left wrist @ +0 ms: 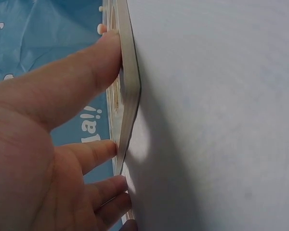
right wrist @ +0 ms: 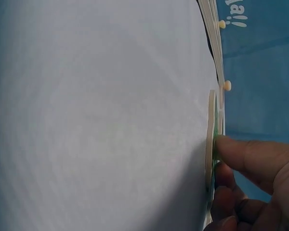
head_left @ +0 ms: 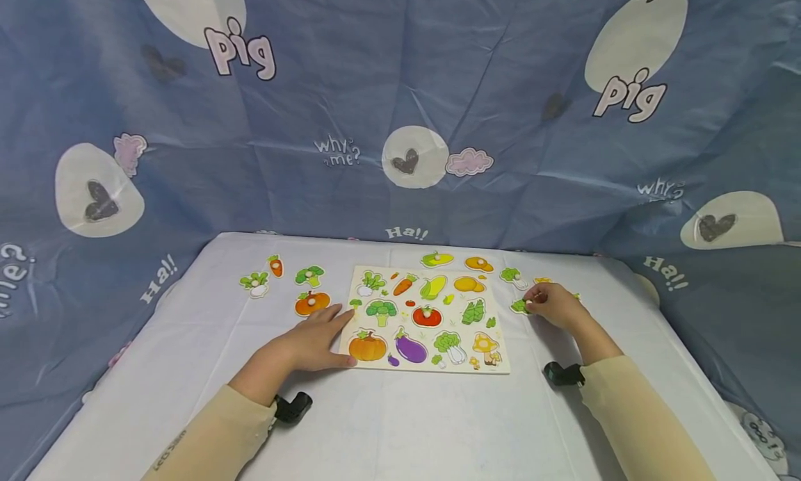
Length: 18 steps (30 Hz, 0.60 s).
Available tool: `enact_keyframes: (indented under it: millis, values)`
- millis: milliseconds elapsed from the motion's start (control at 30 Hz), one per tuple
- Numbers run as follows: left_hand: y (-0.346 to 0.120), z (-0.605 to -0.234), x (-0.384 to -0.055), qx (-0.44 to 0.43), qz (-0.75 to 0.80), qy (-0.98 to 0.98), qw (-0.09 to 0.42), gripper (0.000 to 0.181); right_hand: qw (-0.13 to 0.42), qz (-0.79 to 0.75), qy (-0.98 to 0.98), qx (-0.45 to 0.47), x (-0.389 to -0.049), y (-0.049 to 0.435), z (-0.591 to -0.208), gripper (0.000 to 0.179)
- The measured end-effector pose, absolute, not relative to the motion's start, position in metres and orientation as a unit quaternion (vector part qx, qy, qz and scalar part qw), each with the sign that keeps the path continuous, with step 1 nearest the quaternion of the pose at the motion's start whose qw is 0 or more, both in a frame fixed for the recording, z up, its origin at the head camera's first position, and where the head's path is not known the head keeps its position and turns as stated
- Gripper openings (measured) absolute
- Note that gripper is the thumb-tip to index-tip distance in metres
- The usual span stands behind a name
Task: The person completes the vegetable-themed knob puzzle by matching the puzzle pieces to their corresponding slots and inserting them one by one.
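Observation:
My left hand rests at the left edge of the vegetable puzzle board, fingers spread and fairly straight. In the left wrist view, the thumb lies on the board near its corner. On the right, my right hand pinches a green vegetable puzzle piece between thumb and fingers. The right wrist view shows this piece edge-on, tilted up against the table; its printed face is mostly hidden. A tomato piece with a knob sits in the board's middle.
Left of the board lie a pumpkin piece, a broccoli piece, a carrot piece and a radish piece. Behind and right are corn, potato and bok choy pieces. An orange-yellow piece is partly behind my right hand.

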<state>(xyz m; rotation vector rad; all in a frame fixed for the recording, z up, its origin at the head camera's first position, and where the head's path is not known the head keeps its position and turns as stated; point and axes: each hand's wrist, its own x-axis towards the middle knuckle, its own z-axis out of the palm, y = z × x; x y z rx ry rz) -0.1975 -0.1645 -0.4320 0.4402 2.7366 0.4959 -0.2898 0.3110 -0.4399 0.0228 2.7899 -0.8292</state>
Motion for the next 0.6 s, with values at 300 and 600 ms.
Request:
enact_keyframes:
  millis: [300, 600]
  values:
    - [-0.165, -0.431, -0.197, 0.161, 0.172, 0.959, 0.158, 0.095, 0.106, -0.292, 0.950, -0.027, -0.286, 0.308, -0.438, 0.009]
    - [-0.165, -0.432, -0.198, 0.161, 0.172, 0.959, 0.157, 0.096, 0.104, -0.307, 0.944, -0.057, -0.279, 0.305, -0.432, 0.008]
